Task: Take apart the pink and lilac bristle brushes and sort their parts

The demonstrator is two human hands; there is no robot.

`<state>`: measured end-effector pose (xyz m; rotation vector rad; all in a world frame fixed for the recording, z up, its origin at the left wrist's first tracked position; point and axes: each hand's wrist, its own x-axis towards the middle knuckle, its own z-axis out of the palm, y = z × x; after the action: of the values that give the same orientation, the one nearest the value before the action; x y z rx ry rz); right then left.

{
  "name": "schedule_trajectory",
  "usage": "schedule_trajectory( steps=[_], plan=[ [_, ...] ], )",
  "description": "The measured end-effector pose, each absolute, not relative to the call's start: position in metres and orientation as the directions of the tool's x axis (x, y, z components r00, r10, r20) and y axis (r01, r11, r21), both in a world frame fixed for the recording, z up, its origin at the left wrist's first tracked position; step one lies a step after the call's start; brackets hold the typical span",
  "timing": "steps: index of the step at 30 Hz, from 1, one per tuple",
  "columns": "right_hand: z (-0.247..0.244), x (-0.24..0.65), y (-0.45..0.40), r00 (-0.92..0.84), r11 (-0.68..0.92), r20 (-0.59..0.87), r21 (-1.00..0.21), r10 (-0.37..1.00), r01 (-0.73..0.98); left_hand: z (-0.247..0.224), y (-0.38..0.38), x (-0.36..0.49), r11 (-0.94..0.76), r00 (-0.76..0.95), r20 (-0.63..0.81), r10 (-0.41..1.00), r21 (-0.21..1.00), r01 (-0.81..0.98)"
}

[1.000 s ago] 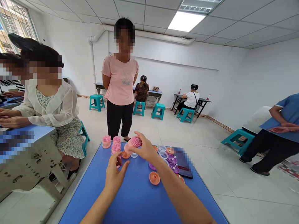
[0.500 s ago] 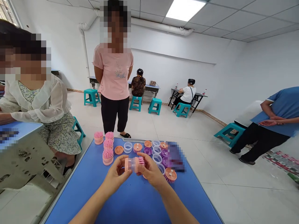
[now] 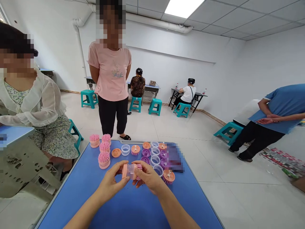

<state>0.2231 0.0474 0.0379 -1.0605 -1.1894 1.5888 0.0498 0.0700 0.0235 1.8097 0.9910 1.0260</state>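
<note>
Both hands hold one small brush over the blue table [image 3: 133, 206]. The brush [image 3: 130, 171] lies sideways, with an orange cap at its left end, a clear middle and pink bristles at its right. My left hand [image 3: 114, 179] grips the cap end between thumb and fingers. My right hand [image 3: 146, 176] is closed round the bristle end and partly hides it. Beyond them lie clear rings [image 3: 125, 149], an orange cap [image 3: 116, 153], purple discs [image 3: 146, 153] and a bristle head [image 3: 135, 149].
Several pink-bristled brushes [image 3: 104, 159] stand at the table's left. A dark pixelated item [image 3: 175, 158] lies at the right back. A person in pink [image 3: 113, 73] stands beyond the table; another [image 3: 43, 105] sits at left.
The view has shifted a little, so the room and table items sit further left. My right hand's fingers have moved round the bristle end, and both hands still hold the brush.
</note>
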Motion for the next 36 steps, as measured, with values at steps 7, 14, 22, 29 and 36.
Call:
schedule_trajectory(
  steps=[7,14,22,29,36],
  plan=[
    [0.039,0.225,0.052,-0.28,-0.154,-0.129,-0.986,0.951,-0.07,0.022,0.074,0.049,-0.406,0.376,0.26,0.889,0.827,0.389],
    [0.037,0.226,0.044,-0.255,0.2,0.141,-0.954,0.957,0.222,0.023,0.077,0.049,-0.26,0.367,0.114,0.923,0.889,0.376],
    [0.038,0.227,0.047,-0.312,-0.021,-0.068,-0.988,0.948,0.151,0.019,0.079,0.047,-0.264,0.346,0.135,0.928,0.896,0.358],
    [0.033,0.227,0.047,-0.234,0.156,0.085,-0.941,0.969,0.302,0.015,0.081,0.049,-0.205,0.339,0.089,0.937,0.923,0.325],
    [0.029,0.229,0.048,-0.28,0.154,0.085,-0.96,0.956,0.235,0.021,0.08,0.052,-0.169,0.366,0.054,0.929,0.942,0.29]
  ],
)
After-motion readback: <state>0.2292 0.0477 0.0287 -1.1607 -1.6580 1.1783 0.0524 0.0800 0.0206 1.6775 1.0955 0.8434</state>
